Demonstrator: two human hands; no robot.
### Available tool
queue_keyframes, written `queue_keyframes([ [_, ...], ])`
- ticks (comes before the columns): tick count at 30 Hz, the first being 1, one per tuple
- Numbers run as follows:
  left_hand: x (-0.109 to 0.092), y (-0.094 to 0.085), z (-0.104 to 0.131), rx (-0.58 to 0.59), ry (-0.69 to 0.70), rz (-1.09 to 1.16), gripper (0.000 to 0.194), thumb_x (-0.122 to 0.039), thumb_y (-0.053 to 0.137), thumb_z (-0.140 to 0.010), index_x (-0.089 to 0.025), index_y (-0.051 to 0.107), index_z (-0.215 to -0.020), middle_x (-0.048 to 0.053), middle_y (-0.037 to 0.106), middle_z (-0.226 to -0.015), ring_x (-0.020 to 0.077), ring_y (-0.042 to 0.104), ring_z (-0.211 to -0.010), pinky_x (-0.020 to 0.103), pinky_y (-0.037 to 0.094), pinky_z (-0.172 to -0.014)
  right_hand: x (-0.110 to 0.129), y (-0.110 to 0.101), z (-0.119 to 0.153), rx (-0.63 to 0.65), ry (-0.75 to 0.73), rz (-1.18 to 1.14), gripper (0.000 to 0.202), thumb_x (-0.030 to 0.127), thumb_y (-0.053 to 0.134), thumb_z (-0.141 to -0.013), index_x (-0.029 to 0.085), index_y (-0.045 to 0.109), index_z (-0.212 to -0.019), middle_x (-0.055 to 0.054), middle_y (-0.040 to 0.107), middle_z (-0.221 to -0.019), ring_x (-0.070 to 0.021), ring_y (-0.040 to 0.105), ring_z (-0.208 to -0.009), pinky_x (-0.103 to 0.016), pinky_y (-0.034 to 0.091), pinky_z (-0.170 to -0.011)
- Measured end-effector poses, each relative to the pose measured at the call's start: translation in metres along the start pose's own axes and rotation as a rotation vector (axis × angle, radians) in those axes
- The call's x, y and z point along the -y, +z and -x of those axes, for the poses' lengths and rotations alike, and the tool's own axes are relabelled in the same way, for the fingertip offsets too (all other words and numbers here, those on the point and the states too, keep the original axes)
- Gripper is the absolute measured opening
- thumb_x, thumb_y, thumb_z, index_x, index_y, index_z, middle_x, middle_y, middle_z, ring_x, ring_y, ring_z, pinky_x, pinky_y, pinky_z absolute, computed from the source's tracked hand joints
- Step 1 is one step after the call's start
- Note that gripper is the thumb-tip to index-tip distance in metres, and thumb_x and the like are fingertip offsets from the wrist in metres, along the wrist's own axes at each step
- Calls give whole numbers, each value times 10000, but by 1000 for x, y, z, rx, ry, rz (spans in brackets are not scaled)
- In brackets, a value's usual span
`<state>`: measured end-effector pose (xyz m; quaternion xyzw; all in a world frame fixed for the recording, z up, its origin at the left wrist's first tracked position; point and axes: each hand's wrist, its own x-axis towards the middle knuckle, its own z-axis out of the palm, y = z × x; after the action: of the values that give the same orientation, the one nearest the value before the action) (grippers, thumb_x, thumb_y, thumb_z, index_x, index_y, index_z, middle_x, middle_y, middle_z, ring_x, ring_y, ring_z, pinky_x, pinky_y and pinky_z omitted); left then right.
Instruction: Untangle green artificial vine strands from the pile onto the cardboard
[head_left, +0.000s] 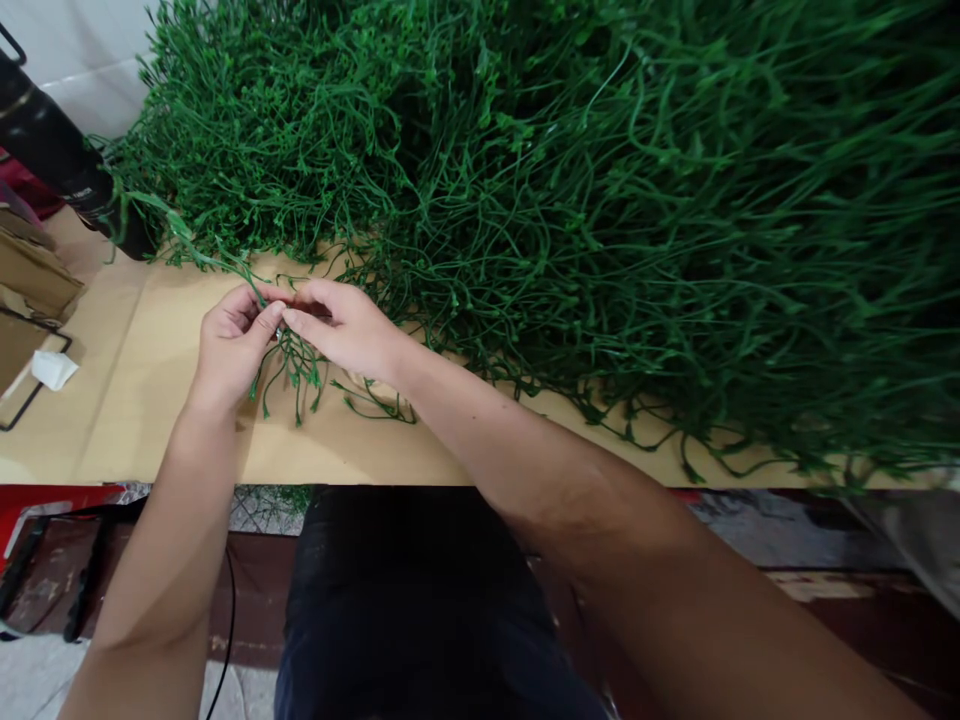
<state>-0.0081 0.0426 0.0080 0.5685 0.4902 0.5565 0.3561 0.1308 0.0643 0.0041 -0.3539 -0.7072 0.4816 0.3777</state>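
Between my two hands is a small bunch of green artificial plant stems (296,368). My left hand (238,335) is closed round it, thumb and fingers pinching near the middle. My right hand (337,325) meets it there, thumb tip and fingers pressed against the same spot. The stem ends hang below the fingers, while longer strands reach up and left past my left hand. Exactly what the fingertips pinch is partly hidden. A few loose stems (379,408) lie on the cardboard just below my right hand.
A large heap of green plastic stems (525,180) covers the back and right of the cardboard-topped table (172,440). At the left stand a black bottle (67,160) and a cardboard box (34,270), with a crumpled white piece (54,370) nearby.
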Motion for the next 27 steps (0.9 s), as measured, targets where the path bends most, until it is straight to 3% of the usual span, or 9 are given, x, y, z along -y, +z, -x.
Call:
queue_keyframes([
  [3, 1, -1, -1, 15, 40, -1, 94, -239, 709, -745, -164, 655, -764, -10, 586, -658, 88, 533, -598, 212, 446, -591, 5, 1, 0, 29, 33, -56, 202, 170, 539, -841, 160, 442, -664, 57, 415, -610, -57, 364, -586, -215, 295, -573],
  [7, 3, -3, -3, 58, 54, -10, 137, -301, 697, -762, -174, 649, -779, -31, 523, -587, 66, 463, -500, 192, 381, -476, 11, -1, 0, 44, 130, -309, 271, 96, 534, -832, 174, 394, -613, 79, 360, -532, -47, 328, -528, -200, 279, -536],
  [12, 2, -6, -3, 62, 29, 3, 191, -368, 690, -766, -180, 658, -773, -34, 490, -556, 52, 408, -451, 183, 315, -416, 14, -12, 1, 85, 253, -621, 255, 112, 530, -844, 170, 412, -625, 69, 421, -535, -34, 389, -492, -175, 326, -500],
  [17, 0, -7, -1, 42, -64, 72, 264, -433, 711, -729, -174, 664, -745, -34, 467, -538, 53, 395, -458, 190, 292, -415, 15, -22, 3, 158, 273, -742, 223, 173, 524, -875, 167, 444, -667, 57, 475, -572, -34, 392, -477, -175, 332, -482],
  [23, -1, -6, 0, 104, -217, 143, 451, -543, 814, -521, -157, 655, -692, -34, 508, -543, 50, 425, -479, 201, 312, -440, 15, -25, -2, -16, 291, -729, 252, 211, 478, -915, 167, 441, -670, 47, 488, -617, -32, 397, -495, -181, 344, -508],
  [27, -2, -5, 0, 121, -226, 128, 444, -548, 812, -519, -167, 681, -706, -40, 522, -533, 46, 409, -479, 204, 286, -443, 11, -26, -5, -108, 292, -697, 274, 308, 524, -898, 169, 447, -674, 35, 507, -660, -31, 411, -524, -180, 355, -523],
])
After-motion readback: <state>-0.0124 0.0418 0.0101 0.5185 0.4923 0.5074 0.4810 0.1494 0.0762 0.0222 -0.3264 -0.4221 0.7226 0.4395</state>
